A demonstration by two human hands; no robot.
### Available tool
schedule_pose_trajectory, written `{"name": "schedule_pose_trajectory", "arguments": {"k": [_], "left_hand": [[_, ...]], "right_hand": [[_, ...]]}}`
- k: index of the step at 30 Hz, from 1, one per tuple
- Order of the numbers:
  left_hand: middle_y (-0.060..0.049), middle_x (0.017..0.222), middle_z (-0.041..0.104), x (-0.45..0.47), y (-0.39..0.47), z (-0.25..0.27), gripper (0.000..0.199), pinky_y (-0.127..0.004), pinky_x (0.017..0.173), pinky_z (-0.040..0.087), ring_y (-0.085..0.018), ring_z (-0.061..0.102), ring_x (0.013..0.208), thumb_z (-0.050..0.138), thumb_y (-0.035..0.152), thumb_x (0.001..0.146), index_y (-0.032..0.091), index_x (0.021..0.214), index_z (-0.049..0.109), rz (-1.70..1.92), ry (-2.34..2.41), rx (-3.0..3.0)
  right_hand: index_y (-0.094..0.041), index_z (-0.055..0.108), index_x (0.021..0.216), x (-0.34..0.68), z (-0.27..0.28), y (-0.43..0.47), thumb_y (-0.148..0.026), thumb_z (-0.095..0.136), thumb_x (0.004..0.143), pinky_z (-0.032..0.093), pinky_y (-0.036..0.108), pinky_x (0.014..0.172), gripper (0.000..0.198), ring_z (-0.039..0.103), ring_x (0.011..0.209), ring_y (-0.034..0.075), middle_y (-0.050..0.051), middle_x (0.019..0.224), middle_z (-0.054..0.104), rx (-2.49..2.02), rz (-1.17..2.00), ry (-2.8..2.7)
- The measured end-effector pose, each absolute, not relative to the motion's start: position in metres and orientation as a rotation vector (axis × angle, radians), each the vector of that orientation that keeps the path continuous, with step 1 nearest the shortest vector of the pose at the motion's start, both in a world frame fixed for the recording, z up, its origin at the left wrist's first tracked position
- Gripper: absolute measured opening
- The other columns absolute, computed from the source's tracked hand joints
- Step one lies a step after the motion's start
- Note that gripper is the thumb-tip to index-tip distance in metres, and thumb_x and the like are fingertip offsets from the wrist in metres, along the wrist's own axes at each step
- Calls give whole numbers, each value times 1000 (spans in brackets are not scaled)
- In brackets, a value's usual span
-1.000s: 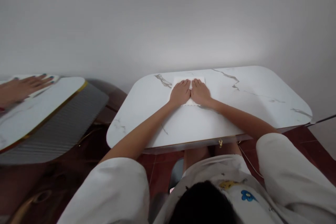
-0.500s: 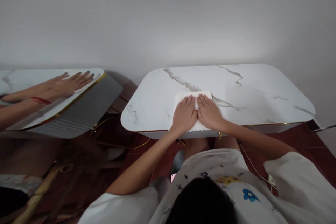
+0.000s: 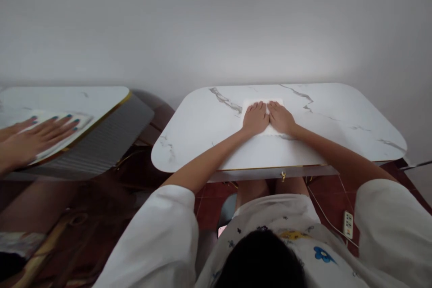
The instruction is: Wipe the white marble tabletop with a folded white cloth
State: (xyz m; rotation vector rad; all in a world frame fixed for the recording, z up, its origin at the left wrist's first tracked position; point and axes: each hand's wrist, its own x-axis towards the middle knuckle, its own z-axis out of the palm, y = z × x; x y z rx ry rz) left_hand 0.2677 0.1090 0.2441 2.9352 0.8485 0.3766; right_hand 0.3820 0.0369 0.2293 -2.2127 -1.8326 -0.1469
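Observation:
Both of my hands press flat on a white cloth (image 3: 266, 131) spread on the white marble-patterned tabletop (image 3: 337, 139). My left hand (image 3: 255, 118) lies on the cloth's left part, its fingers stretched forward. Beside it, my right hand (image 3: 281, 119) rests on the right part with fingers extended, and the two hands touch at the thumbs. Edges of the cloth show around the fingertips and between the wrists; the rest is hidden beneath my palms.
On the left, a co-worker's hands (image 3: 43, 137) lie on a white cloth on a similar table (image 3: 101, 94). A small gold knob (image 3: 283, 176) sits on my table's front. A power strip (image 3: 348, 225) with a cable lies on the red floor. A grey wall (image 3: 216, 22) stands behind.
My hands have slid the cloth away from me and to the right, toward the tabletop's middle. The co-worker's hands have moved back toward the left.

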Motion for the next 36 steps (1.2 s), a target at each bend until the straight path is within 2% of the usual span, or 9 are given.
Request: {"name": "schedule_pose_trajectory", "arguments": {"k": [7, 14, 19, 28, 36], "left_hand": [[-14, 146, 44, 303, 179, 239, 51, -42, 112, 26, -27, 38, 134, 29, 22, 91, 9, 138, 44, 429, 794, 2967], [-17, 146, 43, 323, 224, 238, 51, -42, 111, 27, -27, 39, 133, 26, 22, 92, 5, 137, 42, 427, 819, 2985], [-16, 141, 49, 347, 241, 238, 49, -41, 109, 29, -27, 43, 130, 26, 21, 92, 7, 134, 47, 451, 841, 2977], [-16, 142, 48, 398, 210, 239, 51, -40, 111, 28, -27, 41, 131, 28, 22, 91, 5, 136, 45, 490, 684, 2973], [-16, 150, 38, 376, 162, 238, 56, -41, 115, 22, -28, 33, 139, 28, 23, 91, 3, 142, 38, 414, 615, 2963]], "right_hand": [[0, 39, 141, 415, 230, 104, -18, 26, 92, 26, 41, 113, 53, 34, 139, 26, 18, 149, 40, -2213, -193, -1824], [2, 40, 140, 437, 232, 151, -17, 28, 91, 27, 38, 112, 53, 35, 137, 26, 19, 147, 43, -2164, -193, -1857], [-1, 39, 141, 460, 227, 171, -18, 26, 92, 26, 41, 113, 53, 35, 137, 25, 18, 147, 42, -2167, -187, -1830], [3, 36, 143, 506, 223, 134, -20, 24, 93, 25, 44, 114, 56, 32, 139, 27, 19, 150, 38, -2297, -200, -1689], [2, 34, 144, 479, 221, 80, -24, 21, 95, 24, 48, 114, 57, 28, 141, 29, 20, 152, 35, -2336, -212, -1615]]}}
